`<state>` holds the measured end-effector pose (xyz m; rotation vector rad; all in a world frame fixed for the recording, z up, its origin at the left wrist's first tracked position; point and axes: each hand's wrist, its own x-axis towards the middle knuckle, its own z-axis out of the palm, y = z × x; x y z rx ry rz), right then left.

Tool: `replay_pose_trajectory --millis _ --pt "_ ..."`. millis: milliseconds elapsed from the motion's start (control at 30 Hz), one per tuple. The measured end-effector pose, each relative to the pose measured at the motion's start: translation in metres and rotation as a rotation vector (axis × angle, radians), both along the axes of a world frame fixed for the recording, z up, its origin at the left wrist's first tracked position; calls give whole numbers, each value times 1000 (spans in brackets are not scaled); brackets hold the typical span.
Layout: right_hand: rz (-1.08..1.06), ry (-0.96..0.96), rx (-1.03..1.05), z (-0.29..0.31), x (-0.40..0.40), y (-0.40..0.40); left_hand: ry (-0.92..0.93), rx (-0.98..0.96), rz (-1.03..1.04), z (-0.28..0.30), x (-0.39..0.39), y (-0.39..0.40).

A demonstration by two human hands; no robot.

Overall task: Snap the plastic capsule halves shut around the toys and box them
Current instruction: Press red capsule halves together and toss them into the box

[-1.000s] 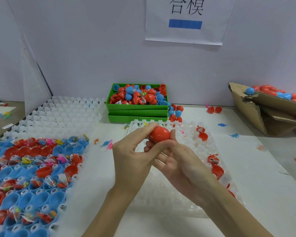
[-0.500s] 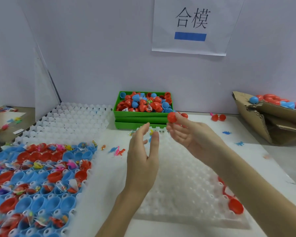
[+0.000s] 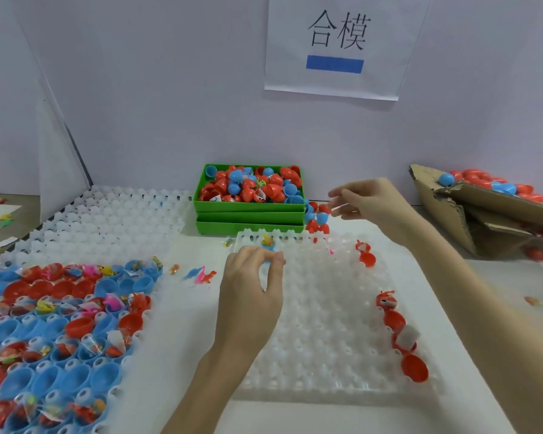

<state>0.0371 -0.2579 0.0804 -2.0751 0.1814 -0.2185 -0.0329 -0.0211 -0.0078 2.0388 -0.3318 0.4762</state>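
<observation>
The left hand (image 3: 252, 278) is pinching a blue plastic capsule half (image 3: 268, 245) seated in the clear moulded plastic tray (image 3: 323, 311), while the right hand (image 3: 365, 200) is hanging loosely spread and empty above, near the green plastic bin (image 3: 248, 211).

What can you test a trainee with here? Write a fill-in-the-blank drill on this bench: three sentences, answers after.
1. The bin of loose capsule halves by the wall is coloured ____.
2. The box on the right is made of ____.
3. The bar on the paper sign is coloured ____.
Missing words: green; cardboard; blue.
</observation>
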Motion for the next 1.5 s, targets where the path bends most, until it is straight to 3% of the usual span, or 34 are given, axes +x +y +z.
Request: replay_pose_trajectory --millis 300,533,767,900,1100,1267,1500 --pt "-141 -6 -508 -68 -82 -43 15 103 -61 -4 -2 -5" --pt "-87 72 -671 -75 -73 -23 35 128 -95 -6 -2 -5" --pt "-153 -133 -548 -69 -78 -18 79 45 -90 -6 1 -2" --pt "82 -224 -389 -61 -92 -6 186 -115 -120 -4 2 -3" --pt "414 -198 -69 -56 -104 19 411 -453 -291 3 -1 -7" --pt "423 -173 82 -52 -106 25 319 -489 -359 9 -1 -1" --pt "296 -226 156 -56 -105 41 61 -297 -339 5 -5 -8"
